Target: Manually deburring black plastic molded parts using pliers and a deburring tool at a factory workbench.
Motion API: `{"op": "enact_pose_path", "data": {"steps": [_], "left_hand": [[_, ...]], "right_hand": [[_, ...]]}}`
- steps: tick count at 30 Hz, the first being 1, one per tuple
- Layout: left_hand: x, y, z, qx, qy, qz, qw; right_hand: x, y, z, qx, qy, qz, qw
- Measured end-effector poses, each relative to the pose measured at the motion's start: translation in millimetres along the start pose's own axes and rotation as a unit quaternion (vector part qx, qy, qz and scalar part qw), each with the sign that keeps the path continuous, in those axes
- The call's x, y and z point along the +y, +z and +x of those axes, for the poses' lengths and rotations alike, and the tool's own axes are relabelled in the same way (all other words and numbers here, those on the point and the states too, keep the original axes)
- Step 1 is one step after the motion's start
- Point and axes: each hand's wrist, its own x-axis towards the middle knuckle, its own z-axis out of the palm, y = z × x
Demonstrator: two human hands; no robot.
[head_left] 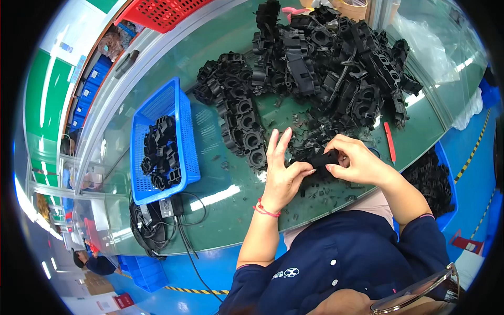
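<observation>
A factory assembly floor is indicated by a green-topped workbench (231,205) heaped with black moulded plastic parts (325,58), blue sorting baskets (186,131), stacked blue bins (86,94), and hazard-striped floor tape (475,149).

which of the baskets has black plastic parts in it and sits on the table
The blue basket left of the left hand; it holds a few black parts. The red basket at the far edge shows none.
</observation>
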Motion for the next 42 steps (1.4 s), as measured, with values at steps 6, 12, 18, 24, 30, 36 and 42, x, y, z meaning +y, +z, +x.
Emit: {"op": "enact_pose_path", "data": {"steps": [6,12,18,24,30,36,42], "left_hand": [[-13.2,-0.4,-5.1,0.106,-0.136,-0.327,0.929],[-30.2,-0.2,-10.8,0.187,-0.2,-0.446,0.852],[-26.4,14.0,-15.6,-0.073,-0.254,-0.429,0.864],[-2.9,0.6,-4.0,-0.219,-0.384,-0.521,0.73],[-4.3,1.0,-5.0,-0.262,-0.358,-0.558,0.701],[-6.2,5.5,-7.8,-0.264,-0.322,-0.494,0.763],[-14.6,15.8,-13.2,-0.179,-0.236,-0.426,0.855]], "right_hand": [[4.2,-6.1,0.9,-0.065,0.143,0.104,0.982],[19.7,-1.7,-0.5,-0.079,0.179,0.205,0.959],[16.1,-3.9,-1.4,-0.087,0.166,0.221,0.957],[12.7,-6.5,-1.5,-0.089,0.166,0.211,0.959],[14.9,-3.2,-1.4,-0.071,0.143,0.254,0.954],[21.4,-0.5,-0.8,-0.078,0.119,0.3,0.943],[21.9,8.5,-1.6,-0.005,0.07,0.34,0.938]]}}
